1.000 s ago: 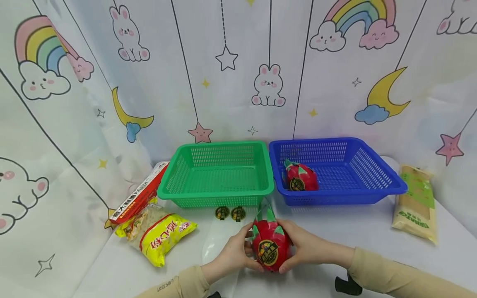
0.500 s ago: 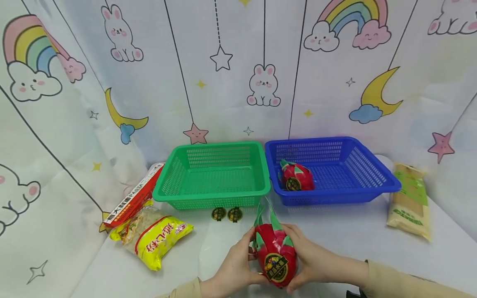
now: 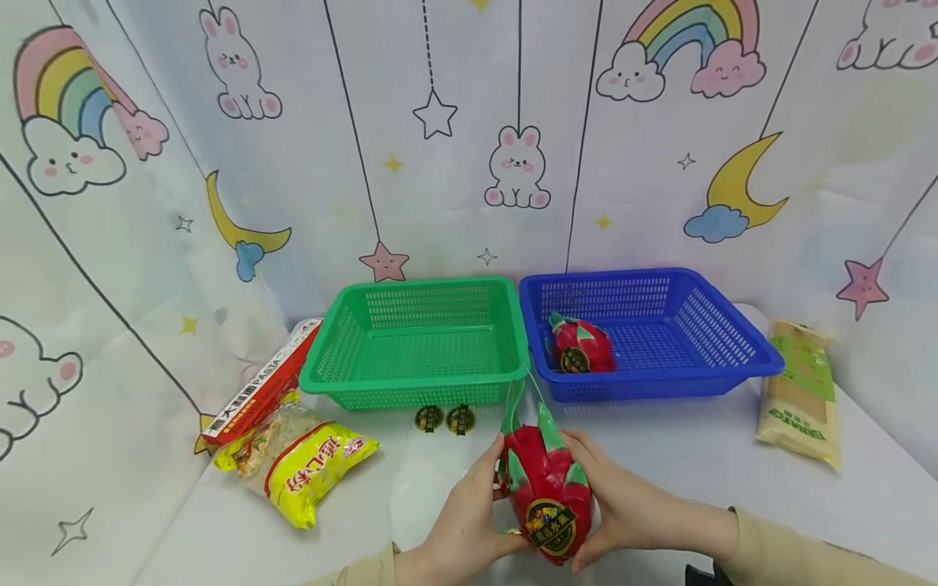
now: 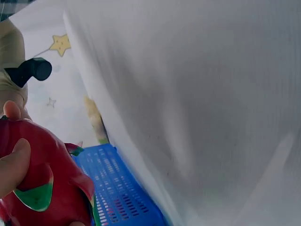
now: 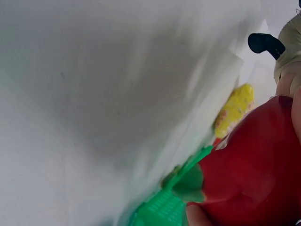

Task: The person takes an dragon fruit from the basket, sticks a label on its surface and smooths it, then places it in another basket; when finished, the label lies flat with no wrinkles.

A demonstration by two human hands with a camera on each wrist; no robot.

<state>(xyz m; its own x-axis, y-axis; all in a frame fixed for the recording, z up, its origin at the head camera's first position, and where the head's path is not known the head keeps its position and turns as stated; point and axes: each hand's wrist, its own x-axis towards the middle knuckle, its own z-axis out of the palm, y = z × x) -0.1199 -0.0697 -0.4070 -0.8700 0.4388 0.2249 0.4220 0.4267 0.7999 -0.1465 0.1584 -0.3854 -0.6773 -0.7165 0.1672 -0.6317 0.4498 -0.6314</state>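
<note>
A red artificial dragon fruit with green leaf tips, a thin string at its top and a black-and-gold round sticker is held between both hands near the front of the table. My left hand grips its left side, thumb low at the front. From the right, my right hand holds it, with the thumb near the lower end. In the left wrist view, fingertips lie against the red skin of the dragon fruit. The right wrist view shows its red side up close.
Behind stand a green basket and a blue basket, the blue one holding another dragon fruit. Two round stickers lie before the green basket. A yellow noodle bag and red pasta box lie left, a beige-green package right.
Both hands, still holding the dragon fruit, have come a little closer to the person. The fruit now tilts, with its lower end toward the right. The head view has shifted slightly.
</note>
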